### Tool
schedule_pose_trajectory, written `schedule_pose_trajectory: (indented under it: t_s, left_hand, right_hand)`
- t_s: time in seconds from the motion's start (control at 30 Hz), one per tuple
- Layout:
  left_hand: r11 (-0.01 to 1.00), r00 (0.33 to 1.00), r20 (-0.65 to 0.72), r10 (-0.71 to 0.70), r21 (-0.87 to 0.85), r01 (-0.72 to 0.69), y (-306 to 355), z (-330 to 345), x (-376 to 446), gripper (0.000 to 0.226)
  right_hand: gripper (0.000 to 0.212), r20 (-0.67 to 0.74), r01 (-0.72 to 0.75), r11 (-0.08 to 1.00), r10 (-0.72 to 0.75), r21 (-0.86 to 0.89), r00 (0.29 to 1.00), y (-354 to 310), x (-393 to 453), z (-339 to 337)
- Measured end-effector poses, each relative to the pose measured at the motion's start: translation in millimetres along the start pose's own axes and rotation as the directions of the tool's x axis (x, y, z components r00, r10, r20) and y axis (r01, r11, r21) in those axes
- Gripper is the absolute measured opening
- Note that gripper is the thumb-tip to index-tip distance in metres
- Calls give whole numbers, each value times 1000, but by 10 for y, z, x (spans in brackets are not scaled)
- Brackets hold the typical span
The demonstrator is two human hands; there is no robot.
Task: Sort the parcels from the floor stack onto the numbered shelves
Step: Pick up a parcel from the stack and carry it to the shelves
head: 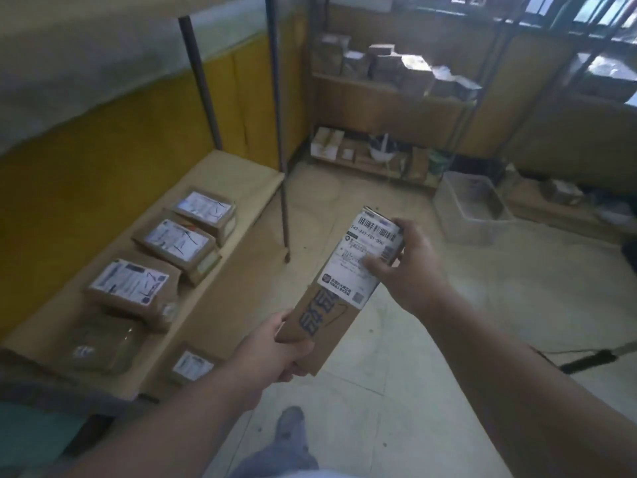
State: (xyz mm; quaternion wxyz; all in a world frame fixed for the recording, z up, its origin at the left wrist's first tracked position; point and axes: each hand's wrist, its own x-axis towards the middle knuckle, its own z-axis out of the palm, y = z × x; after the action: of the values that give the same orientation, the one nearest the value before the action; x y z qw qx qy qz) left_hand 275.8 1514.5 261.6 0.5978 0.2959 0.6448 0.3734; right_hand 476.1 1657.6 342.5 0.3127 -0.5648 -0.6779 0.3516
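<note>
Midway, we judge: our left hand (pixel 275 353) and right hand (pixel 410 260) grip both ends of a long brown cardboard parcel (pixel 341 288) above the floor, several labelled parcels (pixel 179 243) already lying along the low shelf (pixel 241 174), its placing remains.

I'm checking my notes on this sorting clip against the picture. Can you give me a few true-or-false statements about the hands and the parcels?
1. Both hands hold the long brown cardboard parcel. True.
2. The left hand grips its labelled end. False: it grips the plain near end; the right hand holds the end bearing the white shipping label.
3. The low paper-covered shelf carries labelled boxes. True.
4. The clear plastic tub sits on that shelf. False: it stands on the floor.
</note>
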Motion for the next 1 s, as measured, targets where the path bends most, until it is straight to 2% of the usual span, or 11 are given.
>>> schedule_pose_trajectory:
  t_s: [0.07,0.2,0.33,0.5,0.63,0.73,0.9,1.0]
  left_hand:
    - [999,999,-26,-23,-33,22,212,-70,370,54]
    - [997,999,-54,-10,-82,5,683,-54,930,60]
    - [996,998,-59,37,-83,-42,1087,18,1355,52]
    - [984,972,-234,26,-165,-66,1371,-22,1902,38]
    - [950,907,-416,-61,-304,-76,1510,-30,2295,38]
    - [898,854,-503,-135,-426,-109,1614,4,2446,39]
    - [807,796,-555,-242,-571,-153,1662,-88,2657,50]
    - [775,785,-562,-261,-607,-177,1673,-284,2782,46]
  right_hand:
    - [70,29,11,999,-12,34,1000,-35,418,86]
    - [75,48,81,996,-80,-23,996,-177,1120,62]
    - [82,73,139,988,-134,-72,988,-268,1810,43]
    - [93,241,228,971,-207,-65,948,-275,2724,358]
    - [103,426,321,946,-273,-45,862,-395,3423,742]
    - [107,542,419,908,-341,-23,768,-545,3791,991]
    - [114,684,534,845,-403,24,607,-823,4211,1553]
    - [111,730,556,830,-409,49,547,-966,4421,1922]
